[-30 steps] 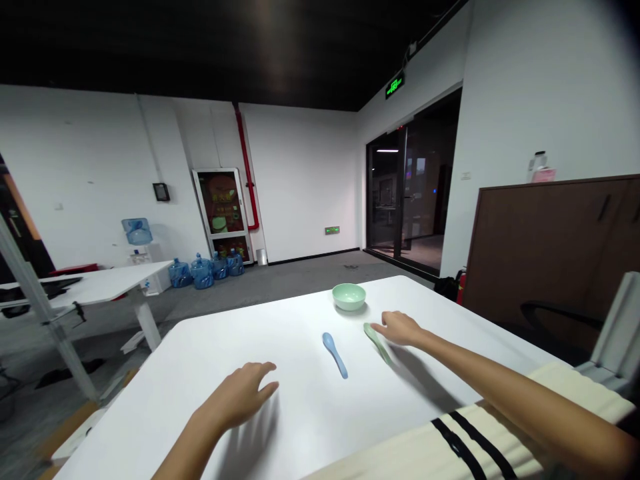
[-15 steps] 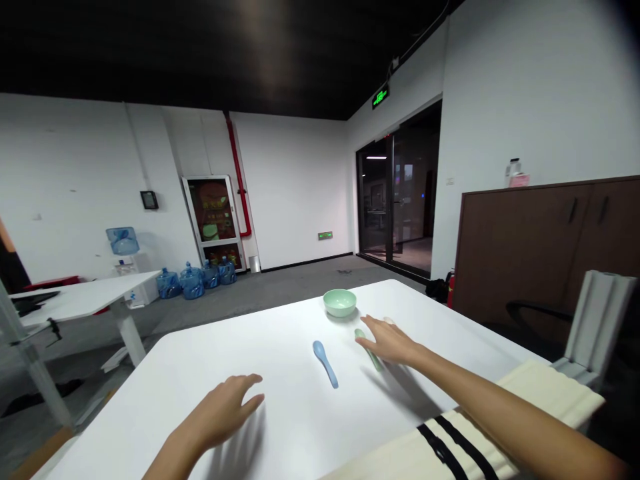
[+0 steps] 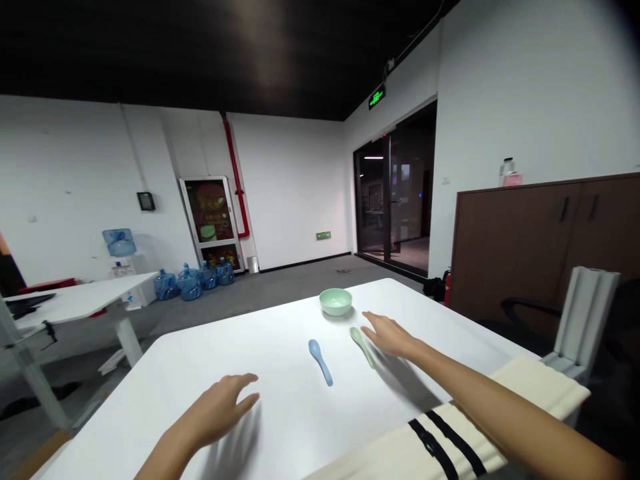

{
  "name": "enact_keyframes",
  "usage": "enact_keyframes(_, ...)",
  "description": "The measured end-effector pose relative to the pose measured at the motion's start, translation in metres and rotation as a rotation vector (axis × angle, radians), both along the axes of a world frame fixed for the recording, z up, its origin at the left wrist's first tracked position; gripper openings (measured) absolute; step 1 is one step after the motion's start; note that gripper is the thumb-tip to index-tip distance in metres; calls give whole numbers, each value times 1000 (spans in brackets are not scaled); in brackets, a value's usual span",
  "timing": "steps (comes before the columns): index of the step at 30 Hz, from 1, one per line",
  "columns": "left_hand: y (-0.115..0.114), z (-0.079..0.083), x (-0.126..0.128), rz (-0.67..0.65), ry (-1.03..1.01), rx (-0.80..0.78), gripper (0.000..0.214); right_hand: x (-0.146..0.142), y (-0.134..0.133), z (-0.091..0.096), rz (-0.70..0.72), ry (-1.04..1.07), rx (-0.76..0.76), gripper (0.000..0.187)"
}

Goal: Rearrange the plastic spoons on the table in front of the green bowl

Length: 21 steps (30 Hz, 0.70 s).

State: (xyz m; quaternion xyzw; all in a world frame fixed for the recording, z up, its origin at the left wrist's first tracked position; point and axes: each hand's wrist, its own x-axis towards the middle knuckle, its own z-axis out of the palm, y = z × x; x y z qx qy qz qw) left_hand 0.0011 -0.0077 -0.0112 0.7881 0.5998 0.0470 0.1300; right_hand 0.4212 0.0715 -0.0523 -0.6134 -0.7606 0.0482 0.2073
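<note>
My right hand hovers just right of a light green spoon, its fingers apart and holding nothing. The spoon lies flat on the white table, bowl end pointing away from me. To its left rests a blue spoon, roughly parallel. Farther back, near the table's far edge, a light green bowl stands upright; no contents show in it. My left hand is over the left part of the table, thumb and fingers spread, with nothing in it. The blue spoon is the object nearest to it.
A cream cloth with black stripes lies along the table's near right edge, under my right forearm. A metal profile post rises at the right, beside a brown cabinet. Blue water bottles stand on the floor by the far wall.
My right hand has shifted off the green spoon to its right, and the whole spoon now shows. My left hand stays nearly the same. The view has turned slightly.
</note>
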Motion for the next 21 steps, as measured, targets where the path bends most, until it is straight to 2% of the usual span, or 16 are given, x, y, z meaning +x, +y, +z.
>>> enact_keyframes(11,6,-6,-2,-42,-6,8,61,12,14,-15,-3,3,-35,57)
enact_keyframes(16,3,-1,2,-24,16,-1,61,12,14,-15,3,-11,-33,56)
enact_keyframes(21,3,-3,0,-16,6,-5,62,11,11,-12,-5,-17,-45,57)
